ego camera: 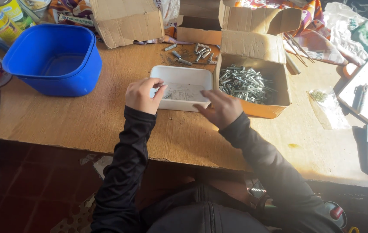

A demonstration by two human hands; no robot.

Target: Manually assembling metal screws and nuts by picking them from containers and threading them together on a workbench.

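Wooden surface (63,121) carries everything. Blue plastic tub (54,58) sits toward the far left corner; open cardboard box (274,82) of loose metal screws (244,82) is mid-surface, right of centre. White plastic tray (184,77) is touching the box's left wall; a scatter of screws and sleeve anchors (195,52) lies just behind it.

I've got my left hand (141,95) on the tray's near-left rim, fingers curled and pinching a small fastener (165,96), I think; too small to confirm. Right hand (222,108) rests at the tray's near-right corner, fingers loosely spread, holding nothing I can see.

My read: sorting fasteners into the tray. Next move needs a fine pinch.
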